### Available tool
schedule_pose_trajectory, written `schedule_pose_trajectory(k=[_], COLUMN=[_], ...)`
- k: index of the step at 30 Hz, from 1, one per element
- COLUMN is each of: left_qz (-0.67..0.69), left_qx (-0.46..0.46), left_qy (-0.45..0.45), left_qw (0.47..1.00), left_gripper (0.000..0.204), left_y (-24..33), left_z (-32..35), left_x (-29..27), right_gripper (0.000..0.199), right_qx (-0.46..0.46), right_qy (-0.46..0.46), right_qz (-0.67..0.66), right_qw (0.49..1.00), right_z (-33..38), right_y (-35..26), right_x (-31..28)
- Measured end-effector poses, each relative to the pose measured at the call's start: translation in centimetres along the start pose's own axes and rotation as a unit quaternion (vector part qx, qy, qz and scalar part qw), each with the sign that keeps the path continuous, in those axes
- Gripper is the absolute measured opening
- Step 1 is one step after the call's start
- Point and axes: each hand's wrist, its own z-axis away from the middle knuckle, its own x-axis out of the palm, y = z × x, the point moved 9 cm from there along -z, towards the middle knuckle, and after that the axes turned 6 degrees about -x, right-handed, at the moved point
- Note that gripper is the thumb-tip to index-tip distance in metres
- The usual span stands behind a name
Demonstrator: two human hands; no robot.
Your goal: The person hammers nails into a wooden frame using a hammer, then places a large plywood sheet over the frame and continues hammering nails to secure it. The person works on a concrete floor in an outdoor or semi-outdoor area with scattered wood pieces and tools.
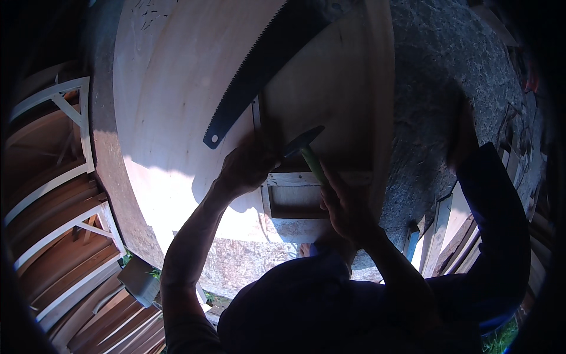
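At nine o'clock, wood pieces (86,124) stood beside the table (415,82), whose rough top ran round to two o'clock. A pale panel (153,100) lay at ten. At eleven a saw (250,88) lay over it, teeth to the left, tip toward seven. Just left of centre, the left grip (247,168) was curled, its fingers by the hammer head; whether it pinched anything could not be told in the shadow. The frame (295,179) sat at the centre, its crosspiece below the hammer (313,163). The right grip (344,212), toward four o'clock, was wrapped around the green handle, head angled toward one. At three, another person's sleeve (494,194) reached over the table.

To handle the hammer well there, short, light strokes seemed best, with the left fingers away from its face, the hold further back on the handle, and the saw moved off.
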Motion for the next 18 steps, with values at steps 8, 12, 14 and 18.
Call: schedule_pose_trajectory(k=[8, 12, 14, 18], left_qz=[-0.024, -0.025, 0.000, 0.026], left_qx=[-0.025, 0.043, 0.028, -0.055], left_qy=[-0.001, 0.053, 0.041, -0.021], left_qw=[0.999, 0.997, 0.999, 0.998], left_gripper=[0.015, 0.015, 0.015, 0.016], left_y=[-0.2, -0.3, 0.1, -0.1], left_z=[0.3, 0.9, 0.3, -0.2], left_x=[0.2, 0.5, 0.1, -0.4], right_gripper=[0.054, 0.052, 0.051, 0.050], right_qx=[-0.044, 0.008, -0.048, -0.106], right_qy=[-0.044, 0.004, 0.015, -0.055], right_qz=[0.109, 0.034, 0.070, 0.122], right_qw=[0.992, 0.999, 0.996, 0.985], right_z=[-0.9, -2.5, -2.9, -3.5], right_y=[-1.4, -3.0, -3.5, -2.9], right_x=[-0.2, -3.3, -3.6, -2.3])
